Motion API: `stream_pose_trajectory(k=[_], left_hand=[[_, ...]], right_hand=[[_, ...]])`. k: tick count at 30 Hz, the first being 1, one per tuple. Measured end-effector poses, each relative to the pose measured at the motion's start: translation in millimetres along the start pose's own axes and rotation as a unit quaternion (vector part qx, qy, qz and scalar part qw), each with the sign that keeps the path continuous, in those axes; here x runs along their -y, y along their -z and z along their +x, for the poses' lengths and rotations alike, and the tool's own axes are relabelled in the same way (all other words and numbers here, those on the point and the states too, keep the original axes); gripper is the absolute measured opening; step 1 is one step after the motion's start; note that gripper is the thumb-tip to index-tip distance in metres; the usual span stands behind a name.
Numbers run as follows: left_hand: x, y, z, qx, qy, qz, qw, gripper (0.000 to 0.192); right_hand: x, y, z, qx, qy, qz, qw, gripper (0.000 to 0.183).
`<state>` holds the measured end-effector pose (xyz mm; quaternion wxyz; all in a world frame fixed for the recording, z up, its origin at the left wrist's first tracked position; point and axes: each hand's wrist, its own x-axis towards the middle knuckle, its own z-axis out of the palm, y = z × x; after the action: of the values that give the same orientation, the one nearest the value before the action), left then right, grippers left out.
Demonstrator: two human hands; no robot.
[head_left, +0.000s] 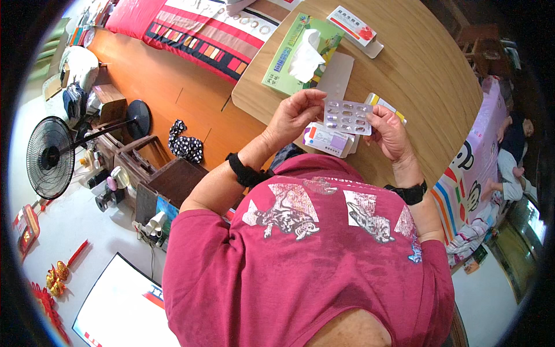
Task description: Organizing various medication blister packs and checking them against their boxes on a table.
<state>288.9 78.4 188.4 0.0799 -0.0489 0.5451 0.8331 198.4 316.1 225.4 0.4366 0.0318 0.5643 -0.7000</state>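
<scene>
My right hand [388, 132] holds a clear blister pack [347, 117] by its right edge, between thumb and fingers. Several capsules, some purple and white, show in its pockets. My left hand [299, 112] is at the pack's left edge with bent fingers; whether it grips anything is unclear. Just below the pack, a purple-and-white medicine box [328, 141] lies on the wooden table [416, 65], partly covered. A yellow-and-white box [387, 107] lies behind my right hand. Farther back are a green tissue box [277, 65] with a tissue sticking out and a red-and-white medicine box [352, 26].
A bed with a striped red cover [208, 39] stands beyond the table's left corner. At left are a black standing fan [50, 158] and a polka-dot cloth [186, 143] on the orange floor. Another person [511, 152] is at the far right, beside a pink patterned cover [466, 173].
</scene>
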Motion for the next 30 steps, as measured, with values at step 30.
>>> stream_pose_trajectory(k=[30], left_hand=[[-11,-3,6,0.034,0.142,0.030,0.989,0.015]], right_hand=[[8,-34,13,0.050,0.011,-0.135,0.990,0.026]])
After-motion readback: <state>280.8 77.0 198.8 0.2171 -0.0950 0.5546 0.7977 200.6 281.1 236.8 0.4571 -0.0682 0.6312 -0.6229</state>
